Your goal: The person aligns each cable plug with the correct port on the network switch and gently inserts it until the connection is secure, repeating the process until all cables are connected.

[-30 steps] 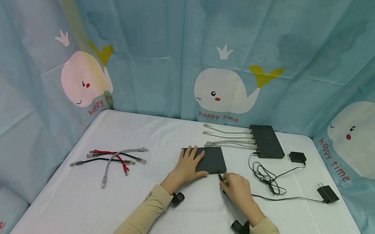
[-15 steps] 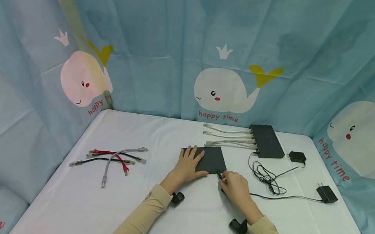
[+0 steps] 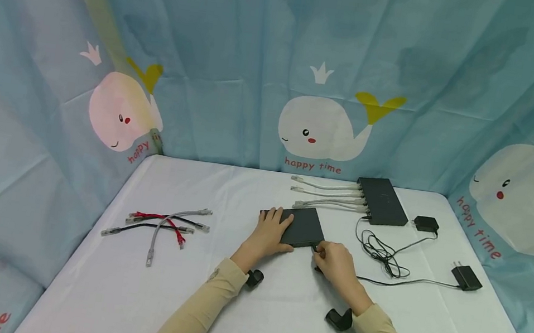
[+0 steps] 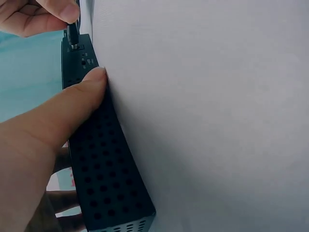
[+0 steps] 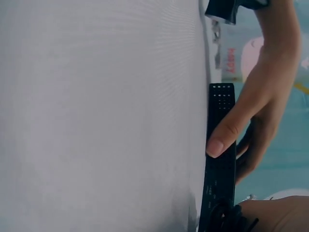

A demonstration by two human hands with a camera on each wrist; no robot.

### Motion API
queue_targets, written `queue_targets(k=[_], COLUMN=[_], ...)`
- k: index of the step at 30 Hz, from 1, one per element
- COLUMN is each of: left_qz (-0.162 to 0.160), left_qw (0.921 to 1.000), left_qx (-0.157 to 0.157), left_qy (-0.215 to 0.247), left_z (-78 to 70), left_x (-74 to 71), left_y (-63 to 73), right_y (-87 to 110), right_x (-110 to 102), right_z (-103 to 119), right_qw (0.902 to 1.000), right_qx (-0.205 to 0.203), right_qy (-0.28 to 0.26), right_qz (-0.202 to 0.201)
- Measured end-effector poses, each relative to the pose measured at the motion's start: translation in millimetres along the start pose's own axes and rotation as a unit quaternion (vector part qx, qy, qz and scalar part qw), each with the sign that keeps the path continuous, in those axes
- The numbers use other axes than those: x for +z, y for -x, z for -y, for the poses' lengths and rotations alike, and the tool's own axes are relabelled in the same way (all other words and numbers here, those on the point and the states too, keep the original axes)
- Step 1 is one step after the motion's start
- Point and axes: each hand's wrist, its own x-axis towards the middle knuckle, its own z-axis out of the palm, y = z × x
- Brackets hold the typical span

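A black network switch (image 3: 307, 227) lies mid-table. My left hand (image 3: 265, 235) rests spread across its top, with the thumb (image 4: 89, 89) pressing the vented near side. At the switch's right end, my right hand (image 3: 336, 263) pinches the black barrel plug (image 4: 72, 35) of a power cord. In the left wrist view the plug's tip is right at the power socket, with a sliver of metal showing. The cord (image 3: 403, 284) runs from under the right hand to a black power adapter (image 3: 467, 278). Cord loops (image 5: 224, 217) hang by the right hand in its wrist view.
Behind stands a second black switch (image 3: 384, 201) with several grey network cables (image 3: 326, 194) plugged in. Its coiled cord (image 3: 382, 253) leads to another adapter (image 3: 426, 224). On the left lie loose black, red and grey cables (image 3: 168, 223). A whale-print curtain (image 3: 233, 117) borders the table.
The right hand has edged slightly towards the switch with the plug, which shows less between fingers and switch. Its cord and adapter shifted a little. The left hand stays on the switch.
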Motion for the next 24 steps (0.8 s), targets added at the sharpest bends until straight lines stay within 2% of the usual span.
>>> queue_targets(k=[5, 14, 18, 24], left_qz=[0.009, 0.029, 0.031, 0.033], left_qw=[0.9996, 0.9967, 0.9963, 0.9975], left_qx=[0.023, 0.066, 0.067, 0.052], left_qy=[-0.011, 0.038, 0.043, 0.034], left_z=[1.0, 10.0, 11.1, 10.4], left_x=[-6.0, -10.4, -11.2, -10.5], left_y=[-2.2, -2.5, -4.2, -4.9], right_y=[-1.0, -2.1, -4.1, -7.2], right_x=[2.4, 7.3, 5.3, -1.3], right_z=[-4.9, -8.2, -7.6, -5.5], right_qw=[0.9996, 0.9983, 0.9984, 0.9988], right_qx=[0.014, 0.011, 0.012, 0.002], right_qy=[-0.025, -0.05, -0.054, -0.04], right_qz=[-0.005, -0.028, -0.017, 0.027])
